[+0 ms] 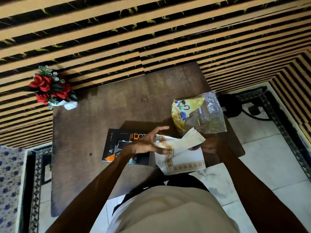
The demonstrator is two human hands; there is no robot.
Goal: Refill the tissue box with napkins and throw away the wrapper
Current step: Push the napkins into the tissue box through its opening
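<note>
— How many things on that table point(84, 165)?

— One black box point(114, 147) with orange triangles, one clear wrapper point(202, 115) with a yellow printed panel, one pot of red flowers point(50, 88) at the far corner.

— And napkins?

— One stack of napkins point(190, 140), too many sheets to count, plus one loose napkin point(185, 160) opened out beneath it.

— Hands?

— Two: the left hand point(148, 142) and the right hand point(208, 145), both on the napkins.

— Just the one table?

— One table, and one patterned cushion point(10, 182) off to the left.

Dark wooden table point(117, 105) on pale tiled floor point(262, 167), against striped wall point(117, 31).
</note>
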